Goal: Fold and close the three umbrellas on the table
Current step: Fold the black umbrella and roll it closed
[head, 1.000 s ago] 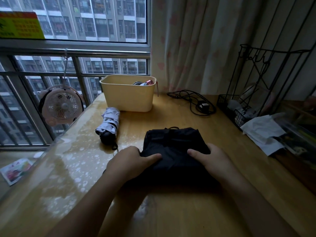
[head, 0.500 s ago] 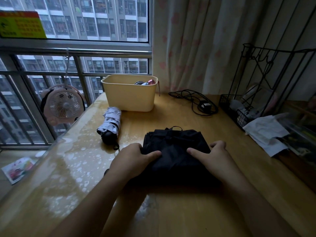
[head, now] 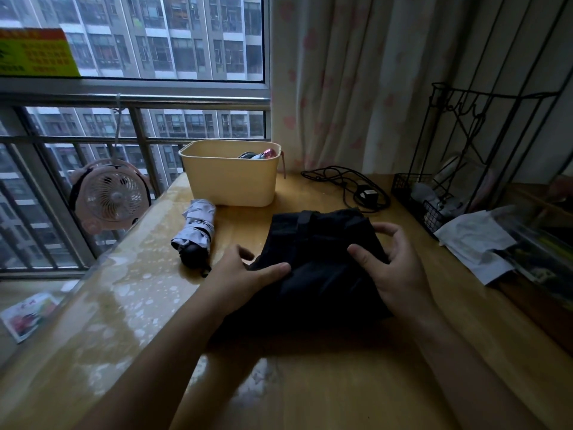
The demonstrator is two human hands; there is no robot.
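Gathering black umbrella (head: pixel 319 256) canopy between hands to bunch folds: left hand (head: pixel 245 274) pinching near edge, right hand (head: pixel 393 268) gripping opposite side. Grey umbrella (head: pixel 195 231) beyond left hand, already closed.

The yellow-green sign (head: pixel 37 54) on the window carries print too blurred to read.

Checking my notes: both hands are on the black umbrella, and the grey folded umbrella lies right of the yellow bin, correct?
Not quite. In the head view the grey umbrella lies in front of the bin, toward its left. Both the left hand and right hand are on the black umbrella.
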